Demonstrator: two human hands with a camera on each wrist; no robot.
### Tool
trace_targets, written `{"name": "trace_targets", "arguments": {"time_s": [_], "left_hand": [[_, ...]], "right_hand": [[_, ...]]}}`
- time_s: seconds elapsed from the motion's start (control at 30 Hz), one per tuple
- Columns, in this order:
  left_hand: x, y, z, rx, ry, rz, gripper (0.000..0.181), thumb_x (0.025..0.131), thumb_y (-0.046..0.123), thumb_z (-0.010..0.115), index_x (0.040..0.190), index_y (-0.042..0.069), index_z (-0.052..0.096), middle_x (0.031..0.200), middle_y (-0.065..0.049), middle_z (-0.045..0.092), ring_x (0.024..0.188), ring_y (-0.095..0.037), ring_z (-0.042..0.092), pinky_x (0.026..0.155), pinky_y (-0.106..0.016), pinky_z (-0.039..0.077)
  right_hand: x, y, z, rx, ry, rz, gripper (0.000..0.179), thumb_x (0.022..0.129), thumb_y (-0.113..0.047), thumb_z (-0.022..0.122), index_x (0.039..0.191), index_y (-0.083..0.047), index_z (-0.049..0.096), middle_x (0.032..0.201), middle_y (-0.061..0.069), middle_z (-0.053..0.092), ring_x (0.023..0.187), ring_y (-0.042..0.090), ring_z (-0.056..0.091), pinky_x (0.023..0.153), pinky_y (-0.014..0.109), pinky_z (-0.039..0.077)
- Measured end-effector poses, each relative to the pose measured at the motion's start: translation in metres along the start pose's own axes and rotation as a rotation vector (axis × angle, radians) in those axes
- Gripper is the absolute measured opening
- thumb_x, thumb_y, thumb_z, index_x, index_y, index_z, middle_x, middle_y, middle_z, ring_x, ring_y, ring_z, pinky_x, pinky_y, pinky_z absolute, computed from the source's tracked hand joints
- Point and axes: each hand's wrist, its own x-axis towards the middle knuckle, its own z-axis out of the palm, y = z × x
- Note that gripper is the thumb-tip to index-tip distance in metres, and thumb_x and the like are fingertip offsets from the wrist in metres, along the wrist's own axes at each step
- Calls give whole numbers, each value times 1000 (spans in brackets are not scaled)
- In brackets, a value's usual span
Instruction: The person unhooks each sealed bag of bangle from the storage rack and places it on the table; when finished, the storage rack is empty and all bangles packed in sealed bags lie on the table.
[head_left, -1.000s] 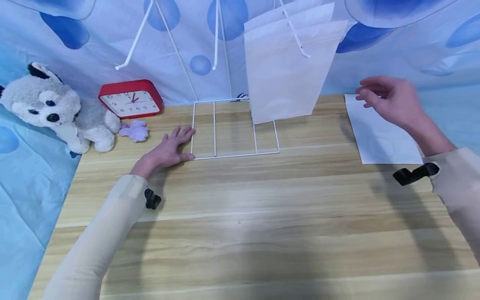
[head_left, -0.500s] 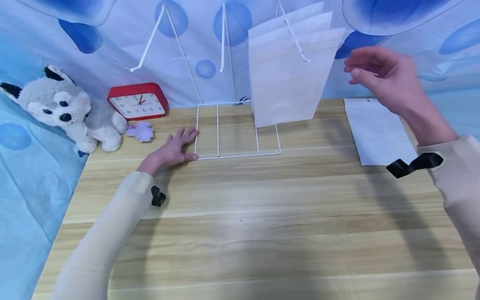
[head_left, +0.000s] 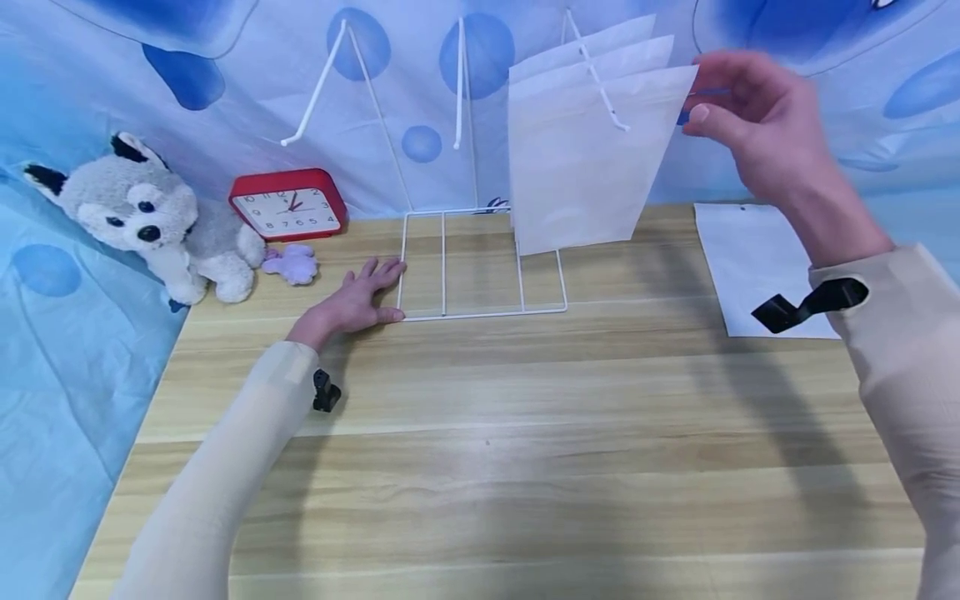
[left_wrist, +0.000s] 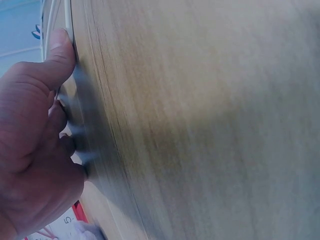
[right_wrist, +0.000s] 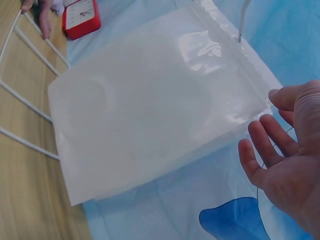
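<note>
A white wire rack [head_left: 444, 267] stands at the back of the table, its three long prongs slanting forward. Several flat white bags [head_left: 585, 167] hang from the right prong; the front one looks glossy, with a strip along its top, in the right wrist view. My left hand [head_left: 356, 300] rests with spread fingers at the left side of the rack's base, thumb at the front corner wire. My right hand [head_left: 772, 133] is raised at the front bag's upper right corner, its thumb tip [right_wrist: 275, 95] right at that corner and the other fingers loosely bent, apart from the thumb.
Another white bag [head_left: 750, 267] lies flat on the table [head_left: 525, 467], below the right arm. At the back left are a red clock [head_left: 288, 204], a grey and white plush dog [head_left: 165, 217] and a small purple toy [head_left: 292, 264]. A blue patterned curtain [head_left: 420, 108] hangs behind.
My right hand has risen from above the lying bag and moved left to the hanging bags' corner. My left hand stays on the rack's base. The head view has shifted slightly.
</note>
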Motion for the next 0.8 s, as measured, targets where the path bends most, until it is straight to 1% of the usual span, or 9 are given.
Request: {"name": "trace_targets", "arguments": {"time_s": [0.03, 0.1, 0.2, 0.33, 0.43, 0.53, 0.6, 0.67, 0.8], "left_hand": [[1, 0, 0, 4, 2, 1, 84, 96, 29, 68, 161, 10, 17, 167, -13, 7, 149, -41, -10, 116, -60, -9], [3, 1, 0, 10, 2, 8, 84, 97, 29, 68, 161, 10, 16, 167, -13, 6, 149, -41, -10, 116, -60, -9], [6, 2, 1, 12, -1, 19, 84, 97, 29, 67, 161, 10, 16, 167, -13, 6, 149, -41, -10, 116, -60, -9], [8, 3, 0, 12, -2, 11, 85, 96, 29, 68, 161, 10, 16, 167, -12, 6, 149, -40, -10, 116, -60, -9], [9, 3, -1, 13, 1, 0, 86, 96, 29, 69, 161, 11, 16, 167, -11, 5, 149, -39, -10, 116, -59, -9], [10, 2, -2, 11, 2, -1, 86, 96, 28, 70, 161, 11, 16, 167, -12, 5, 149, -40, -10, 116, -59, -9], [11, 2, -2, 12, 2, -2, 86, 96, 29, 69, 161, 11, 17, 167, -12, 5, 149, -40, -10, 116, -59, -8], [12, 2, -2, 9, 0, -1, 85, 96, 29, 69, 161, 11, 17, 167, -12, 6, 149, -40, -10, 116, -59, -9], [13, 1, -1, 5, -6, 1, 85, 96, 29, 68, 161, 11, 17, 167, -13, 5, 149, -40, -10, 116, -59, -9]], "right_hand": [[2, 0, 0, 52, -4, -13, 37, 92, 10, 63, 128, 0, 65, 120, 16, 62, 107, 28, 58, 89, 21, 52], [5, -1, 0, 112, -10, -33, 37, 91, 13, 62, 127, 4, 64, 114, 17, 64, 105, 29, 58, 89, 23, 53], [8, -2, 0, 206, -23, -37, 36, 90, 15, 62, 125, 8, 63, 109, 20, 65, 104, 31, 58, 89, 25, 53], [13, -5, 1, 253, -59, -1, 38, 89, 15, 64, 126, 10, 62, 115, 21, 66, 109, 33, 57, 91, 26, 53], [17, -6, 3, 250, -109, 23, 39, 89, 14, 65, 128, 9, 61, 121, 20, 65, 113, 33, 55, 94, 25, 51], [21, -7, 5, 202, -132, 48, 38, 90, 10, 67, 128, 6, 63, 116, 19, 65, 114, 31, 54, 94, 22, 50], [24, -7, 7, 183, -133, 64, 37, 89, 9, 68, 126, 6, 64, 113, 19, 65, 112, 31, 54, 94, 21, 50], [27, -8, 8, 153, -116, 99, 36, 89, 5, 71, 125, 4, 66, 113, 18, 63, 111, 29, 54, 91, 20, 50], [34, -9, 10, 112, -121, 135, 34, 89, 2, 72, 123, 3, 68, 125, 17, 60, 110, 26, 55, 87, 18, 52]]}}
